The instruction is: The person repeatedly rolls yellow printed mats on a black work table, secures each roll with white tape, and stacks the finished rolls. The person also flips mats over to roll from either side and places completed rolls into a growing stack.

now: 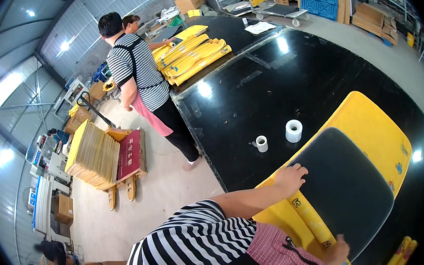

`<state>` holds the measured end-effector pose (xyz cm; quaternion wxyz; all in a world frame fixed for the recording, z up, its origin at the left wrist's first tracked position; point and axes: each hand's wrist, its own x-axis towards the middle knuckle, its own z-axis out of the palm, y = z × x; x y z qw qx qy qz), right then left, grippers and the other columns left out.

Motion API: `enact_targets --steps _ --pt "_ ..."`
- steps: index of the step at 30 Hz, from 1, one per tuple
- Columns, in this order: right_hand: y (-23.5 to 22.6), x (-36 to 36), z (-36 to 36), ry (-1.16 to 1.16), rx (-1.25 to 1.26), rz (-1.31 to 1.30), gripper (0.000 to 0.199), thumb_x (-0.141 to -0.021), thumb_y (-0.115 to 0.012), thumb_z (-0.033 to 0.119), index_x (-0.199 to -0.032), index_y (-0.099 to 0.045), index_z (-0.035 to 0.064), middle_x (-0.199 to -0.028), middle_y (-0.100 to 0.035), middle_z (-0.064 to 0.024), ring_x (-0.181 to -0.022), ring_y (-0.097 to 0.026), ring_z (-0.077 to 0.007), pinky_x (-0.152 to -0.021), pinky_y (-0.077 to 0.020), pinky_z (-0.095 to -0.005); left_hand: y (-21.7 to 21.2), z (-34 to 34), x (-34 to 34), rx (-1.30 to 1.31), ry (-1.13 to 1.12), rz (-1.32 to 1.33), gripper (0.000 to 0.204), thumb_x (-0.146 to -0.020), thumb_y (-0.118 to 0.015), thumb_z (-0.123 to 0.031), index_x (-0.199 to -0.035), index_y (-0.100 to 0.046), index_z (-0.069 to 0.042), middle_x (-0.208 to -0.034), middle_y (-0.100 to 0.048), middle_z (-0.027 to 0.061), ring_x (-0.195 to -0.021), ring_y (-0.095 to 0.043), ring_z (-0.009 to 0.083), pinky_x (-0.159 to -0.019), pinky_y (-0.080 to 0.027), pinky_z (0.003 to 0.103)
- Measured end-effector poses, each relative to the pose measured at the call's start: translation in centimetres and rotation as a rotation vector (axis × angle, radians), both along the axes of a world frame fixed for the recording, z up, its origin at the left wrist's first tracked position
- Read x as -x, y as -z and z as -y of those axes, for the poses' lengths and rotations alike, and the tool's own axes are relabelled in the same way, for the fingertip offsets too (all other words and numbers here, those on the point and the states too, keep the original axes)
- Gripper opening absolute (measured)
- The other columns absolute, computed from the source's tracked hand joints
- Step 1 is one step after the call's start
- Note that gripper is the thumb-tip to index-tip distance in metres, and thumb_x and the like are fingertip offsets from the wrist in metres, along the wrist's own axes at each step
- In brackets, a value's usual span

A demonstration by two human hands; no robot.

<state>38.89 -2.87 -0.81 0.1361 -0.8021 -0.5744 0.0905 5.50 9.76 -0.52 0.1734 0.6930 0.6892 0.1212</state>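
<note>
A large yellow mat (369, 122) with rounded corners lies on the black table, with a smaller dark grey sheet (347, 186) on top of it. The edge nearest me is curled into a yellow roll (310, 218) with dark printed marks. My left hand (290, 180) grips the far end of this roll, fingers curled over it beside the dark sheet. At the near end, my right hand (338, 254) is closed round the roll, its lower part cut off by my apron and the picture's edge.
Two white tape rolls (294, 131) stand on the black table (250, 103). Yellow rolled mats (194, 57) are piled at its far left, where two people work. Small yellow rolls (402, 253) lie at lower right. A loaded pallet truck (103, 158) stands on the floor at left.
</note>
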Motion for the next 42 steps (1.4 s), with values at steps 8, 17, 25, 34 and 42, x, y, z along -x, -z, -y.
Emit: enact_targets --steps 8,17,25,34,42 --pt "2.0 -0.2 -0.5 -0.551 -0.337 0.13 0.032 -0.093 -0.071 0.041 -0.122 -0.074 0.0269 -0.107 -0.065 -0.0074 -0.096 -0.064 -0.0338 -0.08 -0.0547 -0.0517 -1.3 -0.5 -0.1 0.106 -0.063 0.077 0.024 -0.102 -0.064 -0.028 -0.118 -0.06 -0.012 -0.115 -0.069 0.01 -0.105 -0.068 0.0326 -0.089 -0.054 0.045" --pt "2.5 0.1 -0.7 -0.514 -0.319 0.19 0.037 -0.089 -0.071 0.033 -0.126 -0.071 0.0276 -0.111 -0.065 -0.0077 -0.097 -0.063 -0.0346 -0.081 -0.0533 -0.0518 -2.4 -1.6 -0.4 0.19 -0.075 0.12 0.021 -0.102 -0.065 -0.027 -0.11 -0.059 -0.009 -0.106 -0.072 0.0122 -0.103 -0.068 0.0343 -0.086 -0.054 0.045" --pt "1.0 0.2 -1.0 -0.549 -0.238 0.176 0.046 -0.09 -0.072 0.048 -0.129 -0.069 0.0259 -0.113 -0.064 -0.0081 -0.1 -0.063 -0.0352 -0.082 -0.053 -0.0517 -2.4 -2.0 -0.4 0.176 -0.072 0.162 0.024 -0.101 -0.066 -0.026 -0.104 -0.054 -0.006 -0.1 -0.07 0.0145 -0.099 -0.069 0.0371 -0.084 -0.054 0.049" --pt "0.7 0.4 -1.1 -0.527 -0.207 0.168 0.054 -0.081 -0.081 0.052 -0.126 -0.07 0.0247 -0.113 -0.064 -0.0077 -0.101 -0.063 -0.0344 -0.083 -0.0521 -0.0514 -1.9 -2.2 -0.4 0.177 -0.059 0.157 0.025 -0.101 -0.066 -0.027 -0.103 -0.053 -0.006 -0.099 -0.07 0.0149 -0.099 -0.069 0.0377 -0.082 -0.054 0.049" --pt "0.6 1.0 -1.1 -0.498 -0.23 0.169 0.05 -0.078 -0.084 0.041 -0.124 -0.071 0.0248 -0.11 -0.065 -0.0074 -0.1 -0.063 -0.0344 -0.085 -0.0521 -0.0506 -2.5 -2.2 -0.5 0.208 -0.069 0.128 0.025 -0.101 -0.066 -0.029 -0.107 -0.055 -0.007 -0.102 -0.071 0.0129 -0.1 -0.069 0.0355 -0.083 -0.055 0.048"
